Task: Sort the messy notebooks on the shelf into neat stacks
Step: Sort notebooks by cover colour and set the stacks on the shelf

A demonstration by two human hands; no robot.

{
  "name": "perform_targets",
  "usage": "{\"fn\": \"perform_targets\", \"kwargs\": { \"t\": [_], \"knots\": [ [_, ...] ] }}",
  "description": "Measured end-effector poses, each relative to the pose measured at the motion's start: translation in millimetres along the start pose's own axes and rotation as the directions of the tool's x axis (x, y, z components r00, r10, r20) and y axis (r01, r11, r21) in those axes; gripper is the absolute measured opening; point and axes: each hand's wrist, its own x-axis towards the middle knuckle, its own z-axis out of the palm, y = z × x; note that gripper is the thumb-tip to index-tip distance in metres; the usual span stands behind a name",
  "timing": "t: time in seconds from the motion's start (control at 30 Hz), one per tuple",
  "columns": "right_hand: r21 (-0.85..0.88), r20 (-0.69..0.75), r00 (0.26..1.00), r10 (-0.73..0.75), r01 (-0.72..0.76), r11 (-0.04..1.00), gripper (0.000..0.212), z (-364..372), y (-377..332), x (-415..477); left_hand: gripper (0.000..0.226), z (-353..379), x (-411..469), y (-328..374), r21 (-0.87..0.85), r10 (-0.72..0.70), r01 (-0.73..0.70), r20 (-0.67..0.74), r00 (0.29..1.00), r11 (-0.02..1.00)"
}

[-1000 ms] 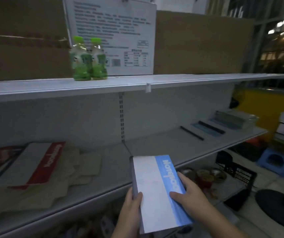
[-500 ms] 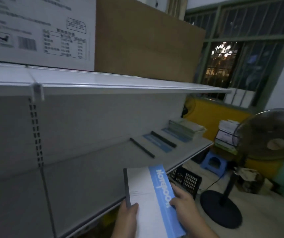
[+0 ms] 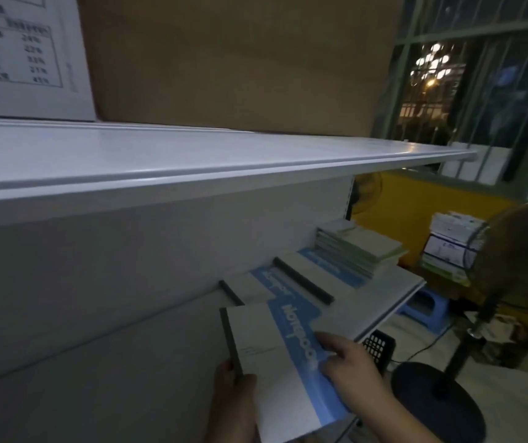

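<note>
2 hands hold the blue-and-white notebook (image 3: 275, 362), now nearer than 0.5 s ago to the flat notebooks (image 3: 288, 282) at its 1 o'clock on the shelf (image 3: 128, 362). The left hand (image 3: 234, 404) grips its spine edge at 7 o'clock. The right hand (image 3: 352, 369) curls over its blue band at 4 o'clock.

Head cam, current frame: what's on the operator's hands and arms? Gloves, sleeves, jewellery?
Both grips are bare hands: left hand and right hand show no gloves, rings or markings. The right forearm is bare to the frame edge, no sleeve or watch in view.
</note>
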Motion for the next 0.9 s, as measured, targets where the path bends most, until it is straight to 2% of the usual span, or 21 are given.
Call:
{"fn": "perform_targets", "kwargs": {
  "t": [0.1, 0.23, 0.33, 0.4, 0.43, 0.5, 0.53, 0.57, 0.67, 0.83, 0.9],
  "knots": [
    [-0.109, 0.042, 0.999, -0.017, 0.022, 0.994, 0.043, -13, -4, 47, 0.029, 19, 29, 10, 0.064, -0.018, 0.016, 0.028, 0.999, 0.998],
    [-0.318, 0.113, 0.985, -0.127, 0.157, 0.935, 0.047, -27, -10, 103, 0.028, 47, 59, 24, 0.065, -0.001, 0.007, -0.081, 0.997, 0.998],
    [-0.310, 0.177, 0.965, -0.195, 0.242, 0.919, 0.046, -31, -17, 142, 0.018, 64, 86, 30, 0.147, 0.012, 0.017, -0.196, 0.980, 0.989],
    [-0.291, 0.174, 0.943, -0.283, 0.324, 0.900, 0.042, -26, -15, 162, 0.016, 71, 96, 32, 0.271, 0.050, 0.020, -0.251, 0.967, 0.962],
    [-0.291, 0.172, 0.931, -0.323, 0.361, 0.886, 0.039, -22, -12, 169, 0.017, 73, 99, 30, 0.392, 0.099, 0.017, -0.272, 0.957, 0.920],
    [-0.344, 0.197, 0.904, -0.380, 0.427, 0.836, 0.035, -13, -2, 175, 0.024, 74, 100, 22, 0.666, 0.211, 0.025, -0.272, 0.939, 0.746],
    [-0.352, 0.202, 0.892, -0.405, 0.452, 0.820, 0.033, -11, 3, 178, 0.026, 74, 99, 19, 0.751, 0.272, 0.030, -0.277, 0.922, 0.660],
    [-0.327, 0.203, 0.889, -0.411, 0.457, 0.827, 0.031, -10, 6, 181, 0.027, 75, 99, 18, 0.787, 0.316, 0.029, -0.281, 0.906, 0.616],
    [-0.216, 0.218, 0.888, -0.405, 0.448, 0.867, 0.030, -10, 11, 190, 0.023, 77, 102, 18, 0.798, 0.356, 0.019, -0.290, 0.888, 0.602],
    [-0.204, 0.241, 0.859, -0.452, 0.500, 0.842, 0.029, -3, 20, 198, 0.017, 74, 107, 13, 0.813, 0.348, 0.048, -0.300, 0.888, 0.580],
    [-0.177, 0.246, 0.852, -0.461, 0.507, 0.843, 0.027, -3, 22, 199, 0.023, 74, 107, 10, 0.819, 0.377, 0.041, -0.307, 0.874, 0.572]
  ]
}}
